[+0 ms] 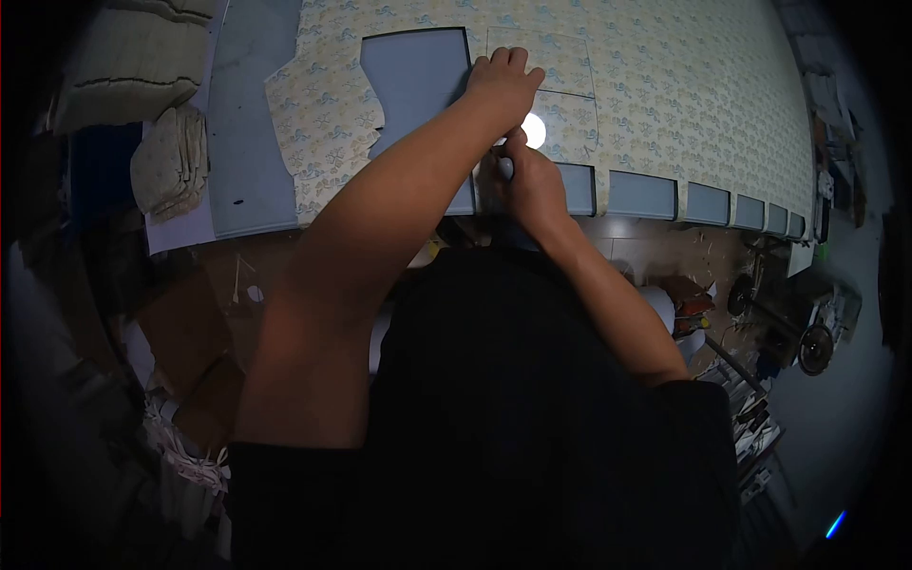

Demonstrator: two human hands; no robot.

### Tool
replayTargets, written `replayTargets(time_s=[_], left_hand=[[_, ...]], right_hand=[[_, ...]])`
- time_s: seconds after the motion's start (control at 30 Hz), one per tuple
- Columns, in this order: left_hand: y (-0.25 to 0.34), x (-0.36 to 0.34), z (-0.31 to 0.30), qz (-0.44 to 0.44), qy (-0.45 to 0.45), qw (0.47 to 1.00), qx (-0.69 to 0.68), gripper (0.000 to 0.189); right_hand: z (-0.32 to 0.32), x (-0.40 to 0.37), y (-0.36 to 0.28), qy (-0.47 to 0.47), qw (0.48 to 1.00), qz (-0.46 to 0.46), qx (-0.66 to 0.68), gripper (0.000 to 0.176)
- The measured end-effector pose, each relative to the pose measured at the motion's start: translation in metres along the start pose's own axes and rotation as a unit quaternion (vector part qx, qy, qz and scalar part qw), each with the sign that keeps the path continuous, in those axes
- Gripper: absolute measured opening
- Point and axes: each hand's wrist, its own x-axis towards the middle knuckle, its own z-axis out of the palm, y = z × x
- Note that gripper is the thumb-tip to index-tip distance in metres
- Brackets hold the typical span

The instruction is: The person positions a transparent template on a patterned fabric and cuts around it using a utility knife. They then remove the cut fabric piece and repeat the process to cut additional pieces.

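A patterned cream fabric sheet (pixel 684 95) with small blue and tan motifs covers much of the blue-grey table. My left hand (pixel 508 85) rests on it near a cut-out opening, fingers bent and slightly apart, with no held object visible. Just below and touching it, my right hand (pixel 535 185) is closed around a dark tool (pixel 504 168) with a grey rounded end; most of the tool is hidden. A bright white light (pixel 534 131) shines beside the hands. Thin rectangular outlines show in the fabric right of my left hand.
Folded fabric stacks (pixel 171 166) lie at the table's left end. An irregular fabric piece (pixel 328 119) extends left of the opening. Rectangular gaps (pixel 641 193) line the sheet's near edge. Cardboard (pixel 180 323) is at lower left, and a wheeled metal stand (pixel 815 349) at right.
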Motion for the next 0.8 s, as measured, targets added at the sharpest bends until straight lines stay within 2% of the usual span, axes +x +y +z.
replayTargets(time_s=[0.03,0.1,0.17,0.27,0.33,0.4,0.53,0.6,0.7,0.8], left_hand=[[-0.001,0.002,0.004,-0.005,0.007,1.0,-0.001,0.059],[-0.001,0.001,0.0,-0.003,0.001,1.0,0.001,0.056],[-0.002,0.001,-0.002,0.0,-0.007,1.0,0.001,0.054],[-0.003,0.002,0.0,-0.004,-0.003,1.0,0.0,0.063],[-0.007,0.001,0.003,-0.004,-0.009,1.0,0.009,0.107],[-0.008,-0.007,-0.012,-0.017,-0.027,0.999,-0.005,0.106],[-0.002,-0.016,-0.031,-0.022,-0.061,0.998,-0.024,0.104],[0.0,-0.014,-0.032,-0.033,-0.06,0.997,-0.028,0.1],[-0.006,-0.007,-0.031,-0.041,-0.076,0.996,-0.027,0.096],[-0.01,-0.008,-0.032,-0.062,-0.092,0.994,-0.017,0.097]], right_hand=[[0.003,0.001,0.001,0.0,1.0,-0.002,0.002,0.03],[0.004,0.003,-0.001,-0.007,1.0,0.013,-0.012,0.043],[0.003,0.008,-0.005,-0.013,1.0,0.016,-0.014,0.041],[-0.01,0.009,-0.006,-0.039,0.999,0.028,-0.003,0.036],[-0.027,0.01,-0.008,-0.06,0.998,0.03,0.013,0.033],[-0.054,0.011,-0.007,-0.108,0.991,0.061,0.051,0.026],[-0.085,0.022,0.038,-0.189,0.981,-0.004,0.039,0.022],[-0.101,0.035,0.044,-0.254,0.961,-0.021,0.105,0.019],[-0.115,0.062,0.047,-0.317,0.94,-0.068,0.107,0.017],[-0.117,0.085,0.044,-0.338,0.933,-0.07,0.101,0.019]])
